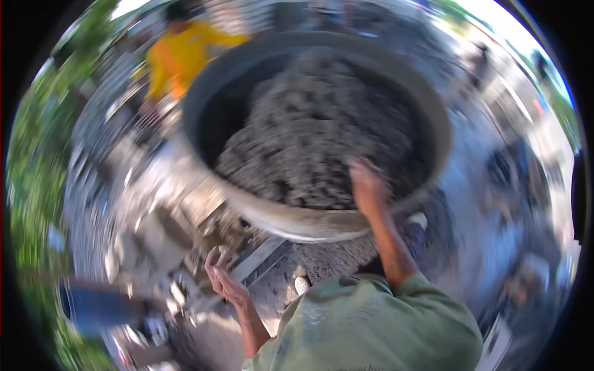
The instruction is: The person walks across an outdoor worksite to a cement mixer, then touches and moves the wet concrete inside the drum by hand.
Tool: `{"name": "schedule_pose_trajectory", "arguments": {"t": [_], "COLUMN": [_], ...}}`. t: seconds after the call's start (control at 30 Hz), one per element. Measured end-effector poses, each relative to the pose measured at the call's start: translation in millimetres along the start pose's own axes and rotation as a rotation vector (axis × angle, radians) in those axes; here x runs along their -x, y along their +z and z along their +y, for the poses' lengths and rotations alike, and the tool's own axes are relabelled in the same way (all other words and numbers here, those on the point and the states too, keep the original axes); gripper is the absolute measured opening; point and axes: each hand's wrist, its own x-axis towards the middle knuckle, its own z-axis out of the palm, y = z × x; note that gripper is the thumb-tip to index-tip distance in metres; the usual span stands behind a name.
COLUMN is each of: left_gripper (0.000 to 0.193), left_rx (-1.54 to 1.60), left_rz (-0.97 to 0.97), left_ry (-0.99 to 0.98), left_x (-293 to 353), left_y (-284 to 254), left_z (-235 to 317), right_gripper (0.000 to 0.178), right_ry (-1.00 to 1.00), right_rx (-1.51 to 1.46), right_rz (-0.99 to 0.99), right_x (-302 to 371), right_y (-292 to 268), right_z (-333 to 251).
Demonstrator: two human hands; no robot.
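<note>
A large round tub with a thick pale rim stands in front of me. Heaped inside it is grey, crumbly material that looks like damp mortar or clay. My right hand reaches over the near rim, at or just above the right front of the heap. Motion smears its fingers, so I cannot make out whether they hold anything. Out to the left, below the rim, my left hand is raised with fingers apart and slightly bent. It appears to hold nothing, and its fingers look coated with grey.
Beyond the tub's left side is a person in a yellow top. Pale broken blocks lie left of the tub, near a long flat board. A blue barrel-like container is at lower left. My shoe shows beside the tub.
</note>
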Motion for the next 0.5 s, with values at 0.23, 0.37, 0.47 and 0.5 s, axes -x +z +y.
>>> {"name": "schedule_pose_trajectory", "arguments": {"t": [0.23,0.37,0.47,0.5], "left_gripper": [0.044,0.059,0.064,0.064], "left_rx": [-0.095,-0.43,-0.542,-0.537], "left_rz": [-0.556,-0.58,-0.515,-0.522], "left_ry": [0.34,0.589,0.574,0.581], "left_x": [-63,-88,-82,-84], "left_y": [157,198,201,201], "left_z": [9,8,9,5], "right_gripper": [0.055,0.045,0.038,0.035], "right_ry": [0.402,0.404,0.344,0.305], "right_rx": [0.059,0.045,0.049,0.037], "right_rz": [0.035,0.055,0.083,0.172], "right_x": [19,34,34,34], "right_y": [-29,-27,-28,-27], "right_z": [40,46,51,54]}}
